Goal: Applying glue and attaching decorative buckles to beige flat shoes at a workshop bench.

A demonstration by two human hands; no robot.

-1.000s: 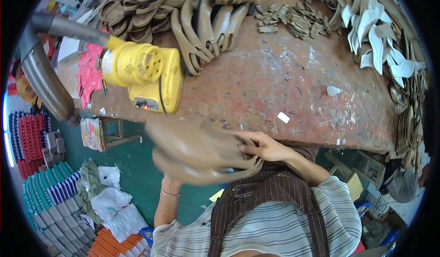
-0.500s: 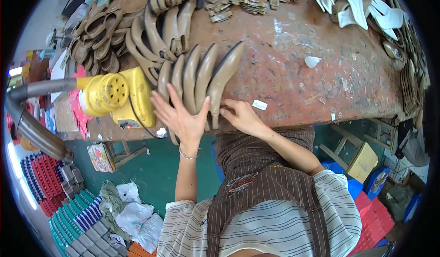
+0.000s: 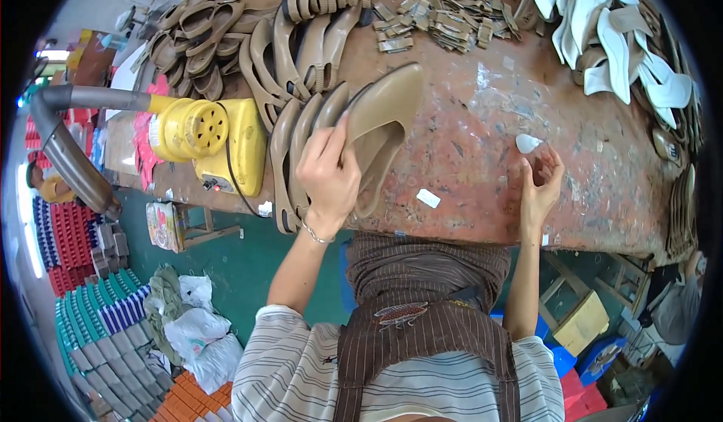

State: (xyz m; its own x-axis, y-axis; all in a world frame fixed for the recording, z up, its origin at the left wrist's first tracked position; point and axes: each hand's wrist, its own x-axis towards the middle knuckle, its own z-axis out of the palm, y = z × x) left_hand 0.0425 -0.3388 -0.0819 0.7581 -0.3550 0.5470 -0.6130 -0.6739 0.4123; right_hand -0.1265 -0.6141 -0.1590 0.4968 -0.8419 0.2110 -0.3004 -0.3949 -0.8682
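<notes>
The hands are well apart: the left hand (image 3: pixel 329 175) is clasped on the side of a tan shoe (image 3: pixel 393 100) over the near part of the surface (image 3: pixel 471 170), toe pointing away from the body, a grip that seems to leave its hollow inside in view. The right hand (image 3: pixel 542 181), thumb and fingertips parted, is at a small white bottle (image 3: pixel 526 143), contact unclear; more shoes (image 3: pixel 282 155) lie packed side by side on the left, probably to save room.
</notes>
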